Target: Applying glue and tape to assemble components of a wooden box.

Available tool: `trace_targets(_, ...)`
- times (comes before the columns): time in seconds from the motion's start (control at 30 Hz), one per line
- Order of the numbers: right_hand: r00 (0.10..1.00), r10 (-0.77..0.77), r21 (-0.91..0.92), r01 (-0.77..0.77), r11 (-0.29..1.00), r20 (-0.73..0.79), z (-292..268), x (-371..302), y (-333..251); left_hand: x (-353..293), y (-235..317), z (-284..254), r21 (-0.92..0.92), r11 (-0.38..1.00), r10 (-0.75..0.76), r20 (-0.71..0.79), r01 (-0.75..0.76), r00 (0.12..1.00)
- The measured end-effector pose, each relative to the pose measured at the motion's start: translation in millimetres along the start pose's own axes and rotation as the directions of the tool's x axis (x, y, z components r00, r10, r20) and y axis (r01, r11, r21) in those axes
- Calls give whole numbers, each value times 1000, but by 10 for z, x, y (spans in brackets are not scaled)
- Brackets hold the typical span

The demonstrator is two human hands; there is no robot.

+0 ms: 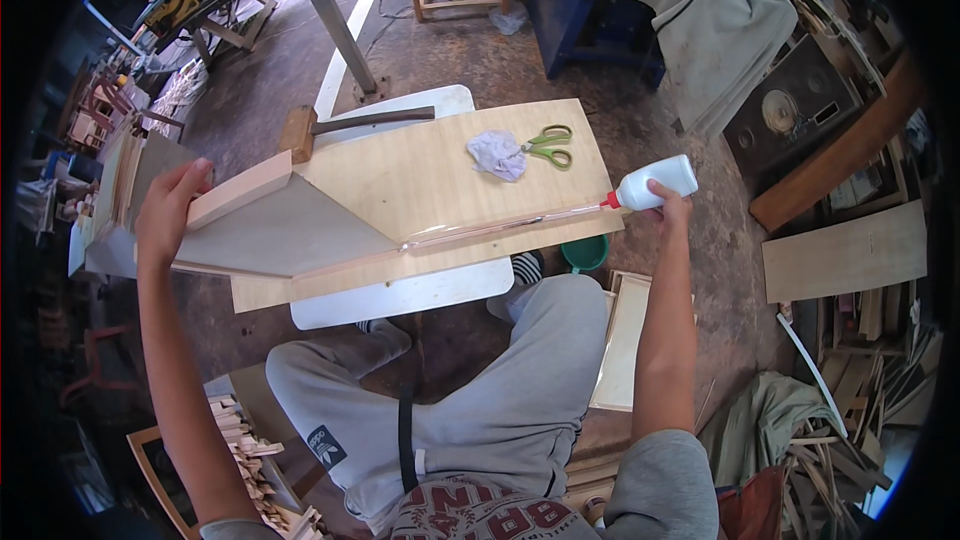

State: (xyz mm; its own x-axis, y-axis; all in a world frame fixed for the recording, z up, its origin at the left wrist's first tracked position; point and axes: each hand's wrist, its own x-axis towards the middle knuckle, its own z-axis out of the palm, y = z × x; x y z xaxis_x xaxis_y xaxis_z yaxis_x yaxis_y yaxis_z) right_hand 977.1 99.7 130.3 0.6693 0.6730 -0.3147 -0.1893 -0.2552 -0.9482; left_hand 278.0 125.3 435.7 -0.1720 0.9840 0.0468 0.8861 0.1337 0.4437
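My left hand (172, 212) grips the raised end of a grey panel edged with wooden strips (300, 215), which stands tilted at the left of the board. My right hand (668, 208) is closed around a white glue bottle (655, 183), tipped with its red nozzle pointing left. The nozzle is at the right end of a long narrow wooden strip (480, 232), along which a shiny line runs. Under these lies a pale plywood board (400, 175). Green-handled scissors (552, 148), a crumpled whitish wad (497, 155) and a wooden-headed mallet (300, 133) rest on or beside it.
A white tabletop (410, 300) carries the board over my legs. Below its right end is a green bucket (585, 254). A metal post (330, 15) stands beyond. Wood offcuts (840, 470) lie at the lower right, and small wood pieces (255, 450) at the lower left.
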Motion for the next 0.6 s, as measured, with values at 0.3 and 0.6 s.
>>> trace_targets(0.3, 977, 212, 380, -207, 902, 29, -517, 0, 807, 21, -37, 7, -4, 1000, 6, -2, -6, 1000)
trace_targets(0.6, 903, 335, 801, -402, 444, 268, 837, -668, 315, -29, -82, -87, 13, 1000, 13, -40, -13, 999)
